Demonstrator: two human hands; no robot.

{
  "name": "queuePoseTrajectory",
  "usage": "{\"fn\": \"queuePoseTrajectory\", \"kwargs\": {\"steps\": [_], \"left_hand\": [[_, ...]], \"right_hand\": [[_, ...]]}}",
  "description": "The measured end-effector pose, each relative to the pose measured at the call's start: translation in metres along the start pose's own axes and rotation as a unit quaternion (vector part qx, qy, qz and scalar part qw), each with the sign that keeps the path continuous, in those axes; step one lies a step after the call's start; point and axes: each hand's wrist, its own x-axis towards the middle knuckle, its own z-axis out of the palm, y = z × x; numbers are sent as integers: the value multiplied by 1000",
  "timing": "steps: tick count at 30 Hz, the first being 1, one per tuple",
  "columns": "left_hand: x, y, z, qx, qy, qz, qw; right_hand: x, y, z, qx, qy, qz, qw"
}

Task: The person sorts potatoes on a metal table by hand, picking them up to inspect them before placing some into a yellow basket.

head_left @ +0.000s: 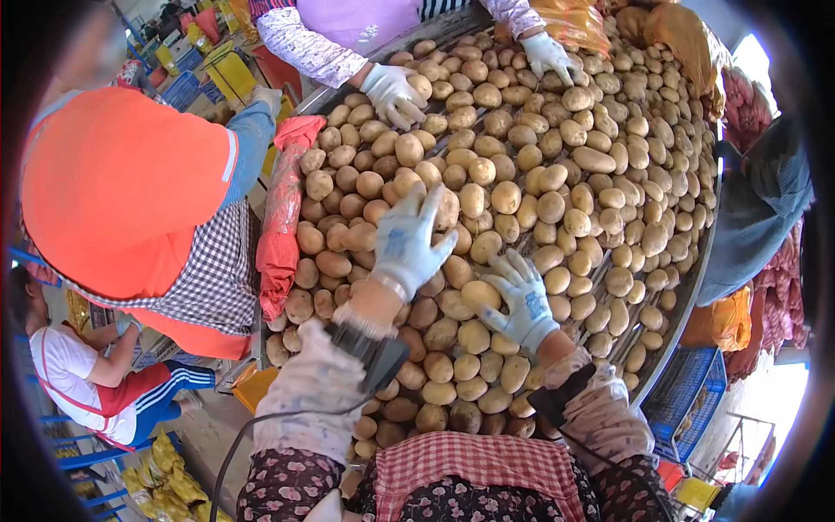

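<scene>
Potatoes (551, 207) cover a wide sorting table in front of me. My left hand (407, 244), in a pale glove with blue print, lies over them with its fingers spread. Between its thumb and forefinger sits a brownish potato (447, 210). To the right, my right hand (524, 302), gloved the same way, has thumb and fingers around one side of a pale yellow potato (480, 297). Its fingertips point toward the far side of the table. More potatoes (472, 337) lie below and between both wrists.
Across the table, another person's gloved hands (393, 94) rest on potatoes. A person in an orange head covering (130, 178) stands at left beside a red wrapped edge pad (280, 226). The metal table rim (687, 317) curves along the right, near a blue crate (683, 396).
</scene>
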Motion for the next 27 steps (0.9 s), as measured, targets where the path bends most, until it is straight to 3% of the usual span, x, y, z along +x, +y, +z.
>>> {"fn": "queuePoseTrajectory", "kwargs": {"steps": [2,3,4,5,6,7,9,10,11,13,14,15,16,17,18,19,21,23,24,25,27], "left_hand": [[19,1,20,46,-122,-73,989],[36,-2,26,36,-103,-67,992],[42,2,24,-3,-99,-76,992],[35,13,23,-49,-108,-96,988],[23,33,17,-120,-94,-73,986],[15,51,11,-188,-75,-40,978],[7,80,12,-286,-17,129,949],[8,82,13,-221,-1,175,959],[17,72,10,-219,4,179,959],[47,27,-6,-39,-64,-38,996],[44,-10,3,109,7,-53,993],[39,-41,13,254,82,-66,962],[37,-45,6,253,83,-64,962],[31,-47,1,98,0,-112,989],[25,-45,-4,-58,-84,-156,982],[20,-32,-19,-124,-105,-121,979],[-9,-10,-23,-152,-67,31,986],[-19,1,-31,-211,-134,-7,968],[-14,-3,-31,-239,-118,-59,962],[0,-9,-22,-304,-4,-72,950],[44,-28,-10,-211,15,-146,966]], "right_hand": [[-7,4,2,92,12,12,996],[0,6,2,80,28,-5,996],[3,5,7,344,103,97,928],[-6,0,9,579,151,203,775],[-14,0,13,524,213,160,809],[-12,-8,8,609,262,142,735],[-1,-19,-27,743,182,149,627],[4,-19,-21,836,153,179,496],[2,-9,-17,836,154,173,498],[-9,15,-14,908,38,-32,416],[-9,-1,-28,837,159,277,446],[-9,4,-28,837,161,274,445],[-10,14,-27,752,203,248,576],[-10,21,-24,648,238,216,690],[-8,21,-17,643,252,264,673],[-8,22,-7,645,253,266,670],[-9,22,7,485,246,243,803],[-4,20,7,454,235,246,823],[-2,19,4,420,222,245,845],[2,18,0,384,208,243,866],[6,11,-8,371,198,223,879]]}}
